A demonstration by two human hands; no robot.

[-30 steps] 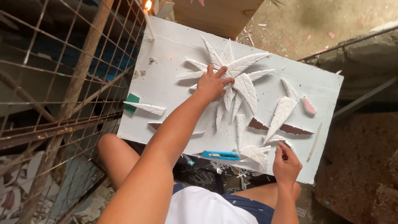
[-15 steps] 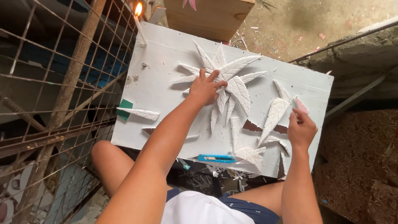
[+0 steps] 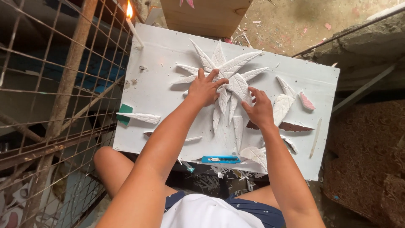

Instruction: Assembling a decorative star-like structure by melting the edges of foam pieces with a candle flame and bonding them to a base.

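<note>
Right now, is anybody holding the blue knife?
No, the blue knife lies alone at the white board's near edge, while the left hand and right hand rest on the white leaf cluster.

We see a white board (image 3: pixel 164 90) carrying white carved leaves (image 3: pixel 230 67), a blue cutter (image 3: pixel 220 159) and a lit candle (image 3: pixel 134 30).
</note>
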